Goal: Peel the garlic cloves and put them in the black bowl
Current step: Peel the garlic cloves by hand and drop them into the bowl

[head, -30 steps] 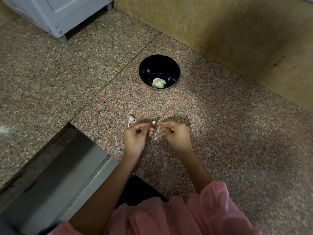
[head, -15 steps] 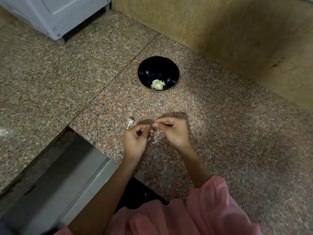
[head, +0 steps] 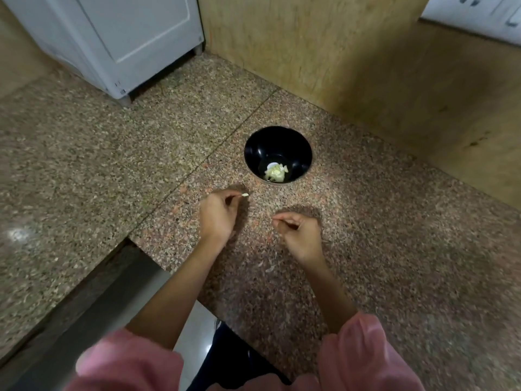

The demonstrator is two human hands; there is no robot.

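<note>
Your left hand (head: 218, 218) pinches 1 clove (head: 245, 195) at its fingertips, near the bowl (head: 267, 145) ahead to its right (peeled cloves (head: 276, 173) lie inside); your right hand (head: 303, 235), apart from it, is curled; whether it holds anything, I cannot tell.

Loose pink sleeves (head: 366, 354) — bunched; forearms (head: 174, 286) bare

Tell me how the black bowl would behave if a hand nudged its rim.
The black bowl would probably slide, since the granite counter looks polished. It is likely light: only a few peeled cloves lie inside. Its walls taper toward the bottom, so a rim push might rock it.
</note>
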